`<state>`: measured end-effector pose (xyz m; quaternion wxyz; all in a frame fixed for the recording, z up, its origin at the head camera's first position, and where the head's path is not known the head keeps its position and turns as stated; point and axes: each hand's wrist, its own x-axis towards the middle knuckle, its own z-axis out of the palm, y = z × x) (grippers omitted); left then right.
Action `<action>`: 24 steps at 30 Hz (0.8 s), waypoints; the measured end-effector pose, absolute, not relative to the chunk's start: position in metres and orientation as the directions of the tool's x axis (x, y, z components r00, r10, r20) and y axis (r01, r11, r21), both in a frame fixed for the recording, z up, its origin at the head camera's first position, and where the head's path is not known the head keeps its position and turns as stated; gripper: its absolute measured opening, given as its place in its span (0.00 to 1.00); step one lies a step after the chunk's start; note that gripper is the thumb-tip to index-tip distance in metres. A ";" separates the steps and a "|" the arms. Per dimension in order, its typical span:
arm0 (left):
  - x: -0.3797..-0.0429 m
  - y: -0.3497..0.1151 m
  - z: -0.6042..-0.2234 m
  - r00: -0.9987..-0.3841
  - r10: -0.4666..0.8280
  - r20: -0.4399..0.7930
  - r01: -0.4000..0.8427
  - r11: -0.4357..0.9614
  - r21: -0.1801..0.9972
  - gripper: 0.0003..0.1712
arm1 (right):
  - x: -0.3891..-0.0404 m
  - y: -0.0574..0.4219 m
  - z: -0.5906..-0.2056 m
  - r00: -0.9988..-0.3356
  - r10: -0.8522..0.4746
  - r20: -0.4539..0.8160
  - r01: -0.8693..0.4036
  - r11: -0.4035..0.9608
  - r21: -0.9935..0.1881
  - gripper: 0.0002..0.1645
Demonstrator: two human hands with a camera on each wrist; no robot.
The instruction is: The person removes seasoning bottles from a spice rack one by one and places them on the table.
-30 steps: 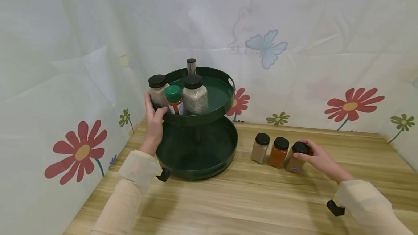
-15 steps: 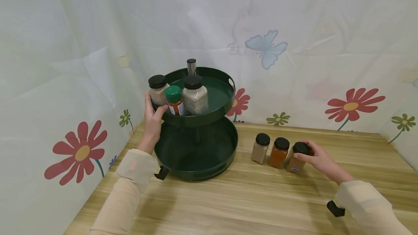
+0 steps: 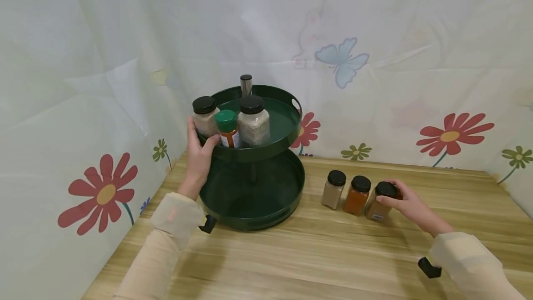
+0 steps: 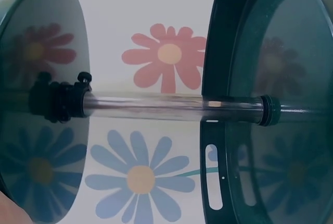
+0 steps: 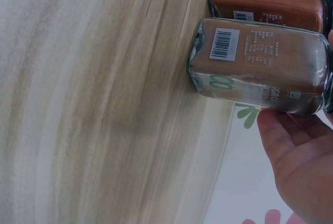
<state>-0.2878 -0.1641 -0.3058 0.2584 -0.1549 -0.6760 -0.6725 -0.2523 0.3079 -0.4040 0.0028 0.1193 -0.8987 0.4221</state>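
In the head view, my left hand (image 3: 199,156) grips the left rim of the upper level of a dark green two-tier tray (image 3: 256,154), its thumb over the edge. Close to that thumb stands a green-capped spice bottle (image 3: 228,131), between two black-lidded jars, a left jar (image 3: 205,117) and a right jar (image 3: 254,126). Over on the right, my right hand (image 3: 410,205) holds a black-lidded jar of brown powder (image 5: 260,65) near its top, thumb and fingers on opposite sides. The jar stands upright on the table.
Beside the held jar stand an orange-red spice jar (image 3: 356,198) and a pale beige spice jar (image 3: 333,191). The tray's metal post (image 4: 156,105) joins its two levels. A flowered sheet (image 3: 395,36) hangs behind the wooden table (image 3: 291,258).
The upper tier has turned slightly, bringing the green-capped bottle and the jar beside it a little to the right. My left hand shifted with the rim. The right hand keeps its hold.
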 end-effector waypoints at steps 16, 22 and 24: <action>-0.274 -0.148 -0.310 -0.829 -0.235 0.507 0.450 0.259 0.855 0.48 | -0.250 0.307 -0.401 -0.972 -0.213 0.098 -0.212 0.617 -0.758 0.33; -0.271 -0.144 -0.311 -0.814 -0.263 0.518 0.438 0.309 0.844 0.47 | -0.251 0.307 -0.401 -0.972 -0.212 0.103 -0.216 0.621 -0.753 0.33; -0.271 -0.142 -0.312 -0.810 -0.272 0.520 0.435 0.317 0.843 0.48 | -0.251 0.307 -0.401 -0.972 -0.213 0.103 -0.216 0.623 -0.752 0.32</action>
